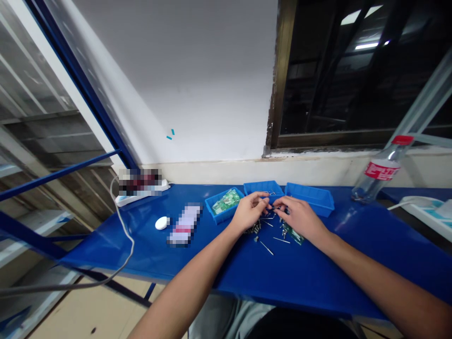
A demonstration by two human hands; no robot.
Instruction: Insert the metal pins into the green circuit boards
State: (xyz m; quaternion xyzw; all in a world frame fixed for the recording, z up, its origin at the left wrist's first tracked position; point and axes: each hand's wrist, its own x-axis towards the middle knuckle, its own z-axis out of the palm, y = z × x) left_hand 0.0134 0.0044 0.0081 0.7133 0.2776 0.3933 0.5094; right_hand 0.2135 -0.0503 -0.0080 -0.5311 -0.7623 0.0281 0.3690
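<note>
My left hand (251,211) and my right hand (300,215) meet over the blue table (243,275), fingertips bent together close to each other. Each looks closed in a pinch, but whatever is between the fingers is too small to make out. Below them lies a heap of small metal parts (254,229). Two thin metal pins (267,248) (281,240) lie loose in front of it. Partly under my right hand is a green piece (294,236) with small metal parts beside it.
Behind my hands stand a blue bin (209,205) of green pieces, a middle blue bin (254,187) with a few thin parts, and a right blue bin (326,203). A phone-like blurred item (185,226), white round object (162,223), cable (122,221) and plastic bottle (381,172) are around.
</note>
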